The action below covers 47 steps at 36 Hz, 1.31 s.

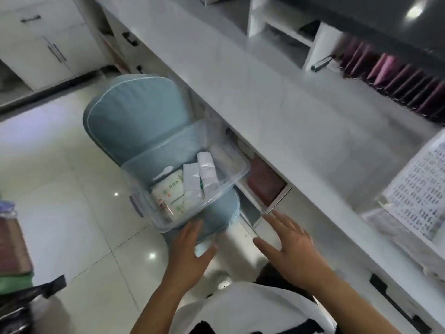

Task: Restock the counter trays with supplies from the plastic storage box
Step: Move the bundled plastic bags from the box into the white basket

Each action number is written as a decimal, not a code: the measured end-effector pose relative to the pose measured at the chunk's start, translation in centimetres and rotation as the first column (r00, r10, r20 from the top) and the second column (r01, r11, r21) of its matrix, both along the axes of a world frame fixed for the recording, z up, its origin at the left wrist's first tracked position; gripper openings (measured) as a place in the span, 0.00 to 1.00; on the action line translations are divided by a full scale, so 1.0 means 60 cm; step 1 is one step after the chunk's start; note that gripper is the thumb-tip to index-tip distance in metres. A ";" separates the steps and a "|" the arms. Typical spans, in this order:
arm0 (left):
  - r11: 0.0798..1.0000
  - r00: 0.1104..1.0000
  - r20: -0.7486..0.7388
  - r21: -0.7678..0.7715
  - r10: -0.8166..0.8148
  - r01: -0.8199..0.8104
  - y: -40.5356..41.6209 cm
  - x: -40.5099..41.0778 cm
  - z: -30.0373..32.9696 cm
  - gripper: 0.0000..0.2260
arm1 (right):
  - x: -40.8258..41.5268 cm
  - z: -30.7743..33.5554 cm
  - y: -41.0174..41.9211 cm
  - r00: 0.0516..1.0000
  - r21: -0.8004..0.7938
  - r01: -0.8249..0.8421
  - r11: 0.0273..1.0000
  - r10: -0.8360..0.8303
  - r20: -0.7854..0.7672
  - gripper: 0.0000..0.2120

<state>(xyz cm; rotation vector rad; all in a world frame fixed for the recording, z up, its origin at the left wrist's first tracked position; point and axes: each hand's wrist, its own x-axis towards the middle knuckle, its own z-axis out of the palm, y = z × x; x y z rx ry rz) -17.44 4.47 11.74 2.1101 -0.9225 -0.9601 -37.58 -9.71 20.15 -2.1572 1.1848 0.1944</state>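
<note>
Clear plastic box [218,189] w/ packets [192,186] sat on blue chair [134,119]; L hand [192,249] & R hand [289,247] spread, holding nothing.

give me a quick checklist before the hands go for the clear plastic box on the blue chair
1. Clear plastic storage box sits on the blue cushioned chair: ok.
2. Box lid off, white packets reachable: ok.
3. Left hand empty, fingers straight near the box's close edge: ok.
4. Right hand empty and open, apart from the box: ok.
5. White counter has bare room beside the box: ok.
6. Box steady on the seat: cannot tell.
</note>
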 end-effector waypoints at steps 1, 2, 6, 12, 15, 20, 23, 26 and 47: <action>0.999 0.999 -0.007 0.019 0.034 -0.034 0.006 0.009 -0.002 0.33 | 0.015 0.002 -0.006 1.000 -0.005 -0.016 1.000 0.016 -0.001 0.30; 0.997 0.998 -0.017 0.037 0.068 -0.068 0.009 0.017 -0.006 0.34 | 0.030 0.003 -0.013 0.999 -0.012 -0.031 0.999 0.031 -0.008 0.30; 0.984 0.987 -0.057 0.106 0.150 -0.143 0.010 0.054 -0.029 0.34 | 0.087 -0.007 -0.050 0.993 0.001 -0.098 0.995 0.097 -0.073 0.29; 0.948 0.969 -0.055 0.230 0.240 -0.222 -0.003 0.126 -0.043 0.33 | 0.198 -0.069 -0.122 0.972 0.095 -0.208 0.974 0.216 -0.088 0.29; 0.911 0.965 -0.043 0.344 0.260 -0.230 -0.012 0.169 -0.041 0.33 | 0.266 -0.107 -0.163 0.947 0.157 -0.296 0.942 0.311 -0.081 0.29; 0.847 0.943 -0.054 0.460 0.328 -0.268 -0.048 0.245 -0.025 0.32 | 0.362 -0.153 -0.224 0.927 0.279 -0.332 0.901 0.366 -0.078 0.27; 0.841 0.927 -0.088 0.460 0.364 -0.286 -0.081 0.281 -0.027 0.31 | 0.403 -0.191 -0.249 0.925 0.315 -0.337 0.888 0.374 -0.064 0.25; 0.816 0.900 -0.094 0.470 0.425 -0.336 -0.116 0.314 -0.043 0.28 | 0.428 -0.240 -0.263 0.901 0.320 -0.360 0.876 0.416 -0.125 0.24; 0.725 0.907 -0.297 0.689 0.297 -0.012 -0.317 0.417 -0.482 0.28 | 0.432 -0.519 -0.262 0.832 0.034 -0.356 0.934 0.334 -0.442 0.29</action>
